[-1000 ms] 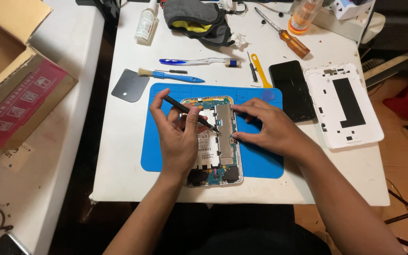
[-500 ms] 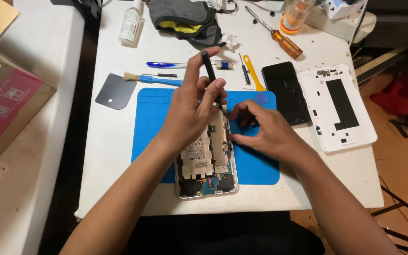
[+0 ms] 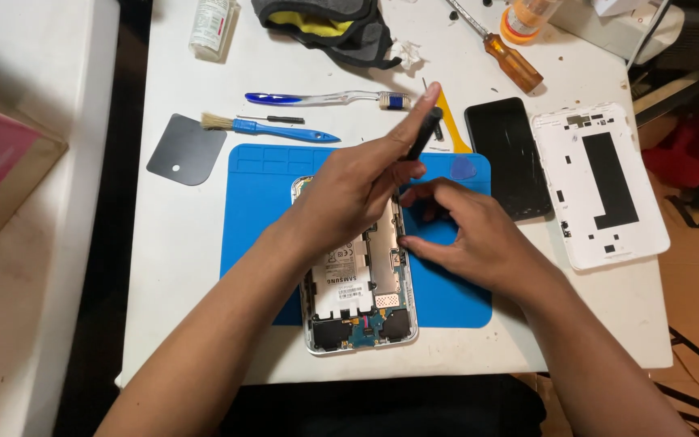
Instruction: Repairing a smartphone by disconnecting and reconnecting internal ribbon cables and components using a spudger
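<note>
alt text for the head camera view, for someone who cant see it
A person's left hand holds a slim black tool over an opened tablet lying on a blue work mat, while the right hand rests on the mat beside the tablet. On the white table around them lie a blue brush, a toothbrush, an orange-handled screwdriver, a black screen panel and a white back cover.

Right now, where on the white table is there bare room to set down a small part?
Bare patches: the table left of the blue mat, below the dark scraper; and the front right corner below the white back cover. Crowded: the far strip with toothbrush, brush and screwdriver, and the mat under the opened tablet and both hands.
</note>
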